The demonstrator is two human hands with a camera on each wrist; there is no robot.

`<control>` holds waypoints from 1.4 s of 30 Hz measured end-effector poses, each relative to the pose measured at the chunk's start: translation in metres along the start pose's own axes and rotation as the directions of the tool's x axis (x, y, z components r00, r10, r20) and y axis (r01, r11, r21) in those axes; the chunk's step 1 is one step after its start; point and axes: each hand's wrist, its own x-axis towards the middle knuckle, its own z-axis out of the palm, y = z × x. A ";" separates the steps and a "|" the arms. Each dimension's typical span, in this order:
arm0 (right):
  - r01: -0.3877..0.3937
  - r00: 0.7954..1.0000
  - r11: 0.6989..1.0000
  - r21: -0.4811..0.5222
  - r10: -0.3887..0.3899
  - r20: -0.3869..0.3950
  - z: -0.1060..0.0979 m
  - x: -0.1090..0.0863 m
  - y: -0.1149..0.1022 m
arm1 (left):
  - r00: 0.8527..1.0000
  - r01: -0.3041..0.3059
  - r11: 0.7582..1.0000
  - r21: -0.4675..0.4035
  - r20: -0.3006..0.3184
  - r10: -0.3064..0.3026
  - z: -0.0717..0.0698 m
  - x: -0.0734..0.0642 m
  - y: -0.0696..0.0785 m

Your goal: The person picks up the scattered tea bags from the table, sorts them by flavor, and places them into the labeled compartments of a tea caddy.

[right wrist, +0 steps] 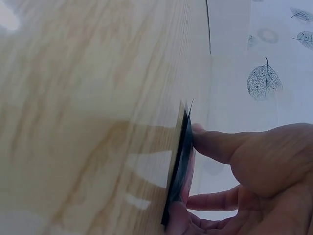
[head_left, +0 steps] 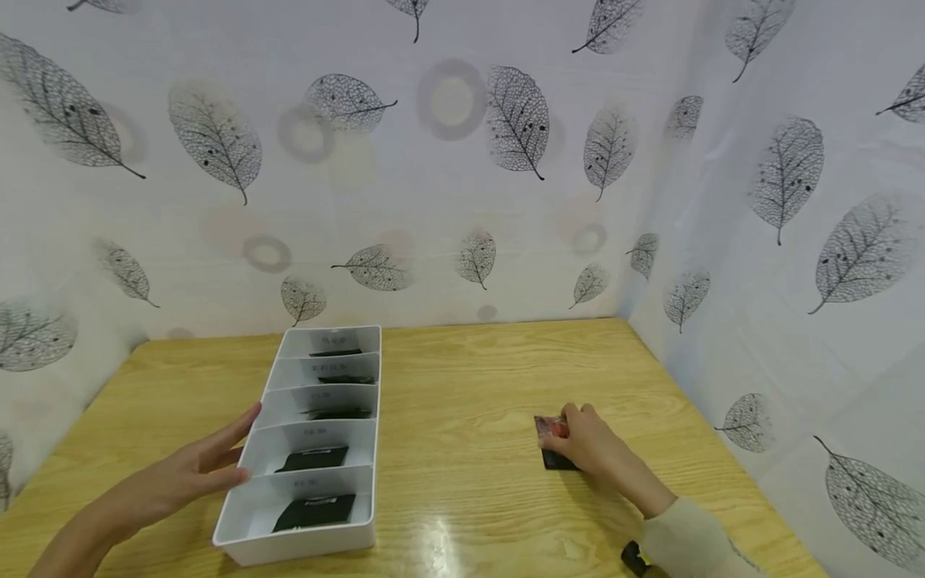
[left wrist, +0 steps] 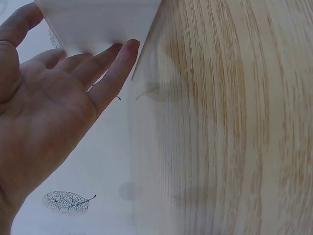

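A long white divided box [head_left: 295, 548] stands on the left of the table, with flat dark packets [head_left: 315, 512] lying in its several compartments. Against the box's left wall, my left hand [head_left: 169, 482] rests with fingers spread and fairly straight; the left wrist view shows the fingertips [left wrist: 128, 49] touching the white wall. On the table's right side my right hand [head_left: 596, 441] pinches a small flat packet [head_left: 549, 429] with a reddish picture, between thumb and fingers. Black packets [head_left: 558, 461] lie beneath it. From the right wrist side, the thin dark stack [right wrist: 178, 166] appears edge-on.
The wooden table [head_left: 462, 417] meets a leaf-patterned covering [head_left: 448, 185] at the back and on the right. A black and yellow object [head_left: 634, 557] lies by the right sleeve [head_left: 690, 538], partly hidden. Faint writing marks the compartment walls.
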 end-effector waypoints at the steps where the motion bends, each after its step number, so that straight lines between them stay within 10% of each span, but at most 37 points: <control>1: -0.002 1.000 1.000 0.001 0.002 -0.005 0.000 0.001 0.000 | 1.000 0.000 1.000 0.001 0.000 0.000 0.000 0.000 0.000; 13: 0.073 0.997 0.996 -0.057 -0.075 -0.032 -0.014 0.000 0.012 | 1.000 -0.012 1.000 -0.015 0.006 0.012 0.001 0.000 0.001; 19: 0.150 0.986 0.983 -0.103 -0.141 0.090 -0.026 0.001 0.023 | 1.000 -0.013 1.000 -0.001 -0.002 0.013 0.001 0.000 0.001; 42: 0.256 0.967 0.929 0.267 -0.251 -0.051 -0.008 0.029 0.015 | 0.999 0.034 0.999 0.025 -0.012 -0.033 -0.001 0.002 0.002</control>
